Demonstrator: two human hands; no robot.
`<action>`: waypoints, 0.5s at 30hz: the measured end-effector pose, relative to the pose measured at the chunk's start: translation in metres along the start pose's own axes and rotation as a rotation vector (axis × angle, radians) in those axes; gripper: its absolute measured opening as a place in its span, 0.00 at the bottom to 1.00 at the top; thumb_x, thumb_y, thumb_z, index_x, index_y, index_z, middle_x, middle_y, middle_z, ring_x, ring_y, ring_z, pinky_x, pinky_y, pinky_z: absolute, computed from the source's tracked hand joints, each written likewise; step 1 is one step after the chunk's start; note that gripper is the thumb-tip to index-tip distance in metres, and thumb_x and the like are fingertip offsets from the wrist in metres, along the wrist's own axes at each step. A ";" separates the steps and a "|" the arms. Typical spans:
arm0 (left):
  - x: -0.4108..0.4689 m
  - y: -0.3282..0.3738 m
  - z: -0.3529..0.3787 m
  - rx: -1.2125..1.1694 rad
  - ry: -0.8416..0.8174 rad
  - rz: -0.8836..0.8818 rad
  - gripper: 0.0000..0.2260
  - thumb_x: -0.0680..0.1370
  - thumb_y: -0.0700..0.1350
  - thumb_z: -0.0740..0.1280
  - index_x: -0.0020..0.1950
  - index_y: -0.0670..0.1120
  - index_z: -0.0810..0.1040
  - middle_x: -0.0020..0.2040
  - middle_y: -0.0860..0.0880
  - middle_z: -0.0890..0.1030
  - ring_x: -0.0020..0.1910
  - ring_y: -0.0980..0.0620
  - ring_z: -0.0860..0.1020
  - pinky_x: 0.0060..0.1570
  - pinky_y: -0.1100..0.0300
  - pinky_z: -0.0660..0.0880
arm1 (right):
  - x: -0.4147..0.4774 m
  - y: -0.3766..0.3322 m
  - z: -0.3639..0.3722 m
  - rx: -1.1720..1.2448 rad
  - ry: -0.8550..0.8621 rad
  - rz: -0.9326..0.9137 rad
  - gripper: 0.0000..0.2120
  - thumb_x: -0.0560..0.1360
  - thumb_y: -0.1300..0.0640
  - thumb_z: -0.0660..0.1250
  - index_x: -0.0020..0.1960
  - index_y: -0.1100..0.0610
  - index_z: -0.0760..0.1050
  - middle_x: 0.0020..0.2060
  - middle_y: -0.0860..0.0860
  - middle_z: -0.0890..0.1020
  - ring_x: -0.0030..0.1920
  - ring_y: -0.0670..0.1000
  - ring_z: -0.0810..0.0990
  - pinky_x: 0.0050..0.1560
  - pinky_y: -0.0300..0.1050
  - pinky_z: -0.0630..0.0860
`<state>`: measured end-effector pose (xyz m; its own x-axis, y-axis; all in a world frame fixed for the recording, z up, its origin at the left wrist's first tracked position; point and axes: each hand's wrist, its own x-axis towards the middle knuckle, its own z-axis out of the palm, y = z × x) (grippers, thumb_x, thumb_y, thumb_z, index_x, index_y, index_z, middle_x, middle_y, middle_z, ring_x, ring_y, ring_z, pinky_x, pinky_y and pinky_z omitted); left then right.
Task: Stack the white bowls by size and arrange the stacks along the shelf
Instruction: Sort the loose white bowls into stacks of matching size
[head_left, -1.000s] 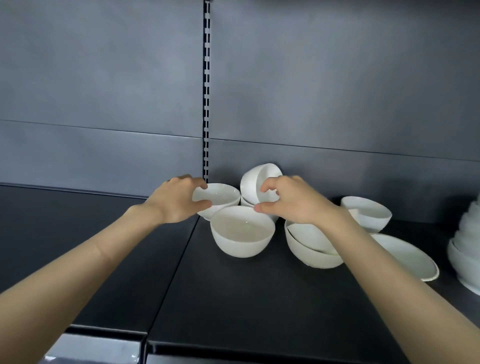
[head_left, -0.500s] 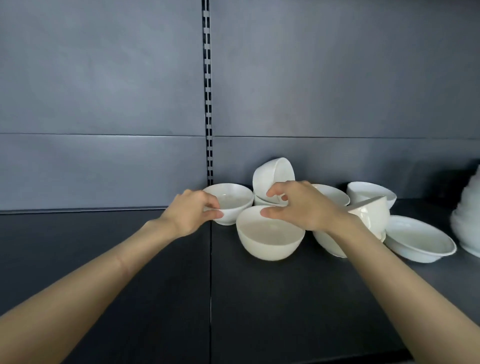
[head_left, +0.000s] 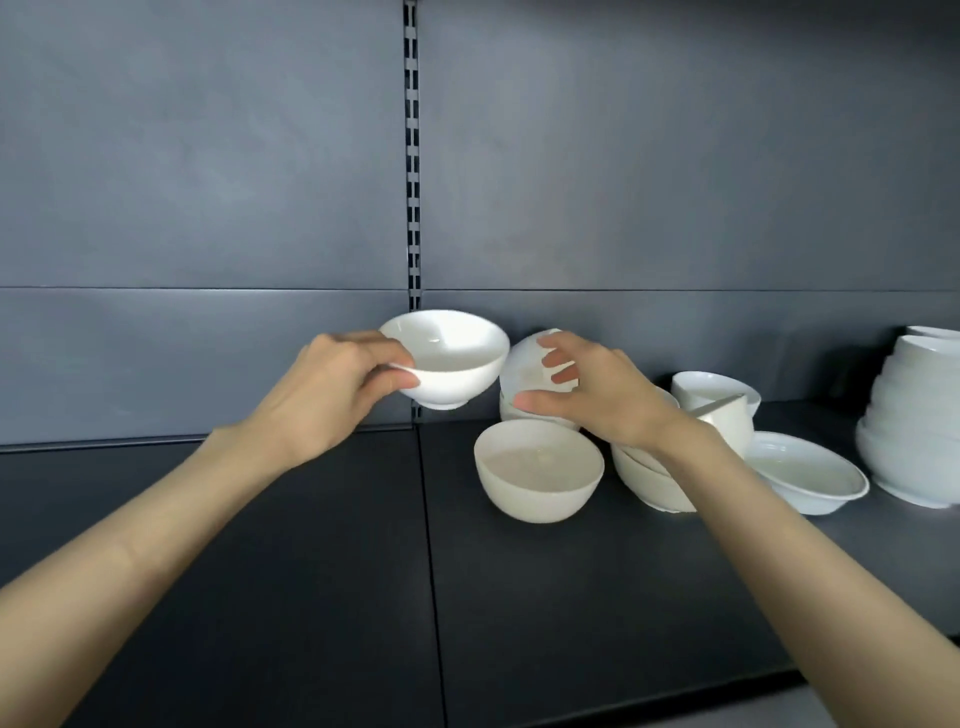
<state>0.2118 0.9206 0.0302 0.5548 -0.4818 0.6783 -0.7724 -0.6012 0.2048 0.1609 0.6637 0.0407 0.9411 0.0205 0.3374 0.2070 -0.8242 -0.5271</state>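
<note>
A: Item one: left hand (head_left: 332, 395) pinches bowl (head_left: 452, 364) by its rim, clear of the shelf (head_left: 519, 597). Hazard?
B: Thin pinch; it may swing, slip, drop.
A: Item two: right hand (head_left: 592, 395) curled round tipped bowl (head_left: 524, 364), atop lower bowl (head_left: 511, 415).
B: Lifting may knock neighbours; chips likely.

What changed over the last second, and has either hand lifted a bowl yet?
The left hand, already holding the small bowl by its rim, has lifted it off the shelf; the bowl now hangs in the air. The right hand stays curled round the tilted bowl, which has not left its place. The front bowl and the tall stack at the right stand as before.
</note>
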 end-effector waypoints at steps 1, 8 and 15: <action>0.005 0.008 -0.003 -0.023 0.010 0.030 0.06 0.76 0.44 0.69 0.47 0.43 0.82 0.44 0.50 0.81 0.41 0.50 0.77 0.44 0.56 0.74 | -0.002 -0.001 -0.008 0.033 0.016 -0.002 0.37 0.68 0.46 0.75 0.72 0.53 0.64 0.57 0.48 0.76 0.56 0.48 0.75 0.57 0.41 0.72; 0.035 0.076 0.020 -0.201 -0.003 0.174 0.11 0.76 0.51 0.67 0.48 0.44 0.83 0.44 0.55 0.79 0.41 0.59 0.76 0.43 0.70 0.71 | -0.041 0.021 -0.088 0.264 0.005 0.032 0.46 0.58 0.46 0.77 0.72 0.51 0.64 0.62 0.46 0.75 0.56 0.42 0.80 0.58 0.38 0.76; 0.079 0.163 0.075 -0.427 -0.067 0.182 0.04 0.76 0.42 0.69 0.48 0.44 0.82 0.48 0.50 0.79 0.45 0.56 0.79 0.47 0.64 0.75 | -0.088 0.080 -0.156 0.401 0.086 0.031 0.20 0.65 0.60 0.75 0.54 0.47 0.76 0.48 0.39 0.84 0.49 0.40 0.83 0.47 0.31 0.77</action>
<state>0.1530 0.7370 0.0643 0.4065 -0.6033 0.6862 -0.9093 -0.1936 0.3684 0.0526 0.5073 0.0906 0.9264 -0.0617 0.3715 0.2830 -0.5371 -0.7947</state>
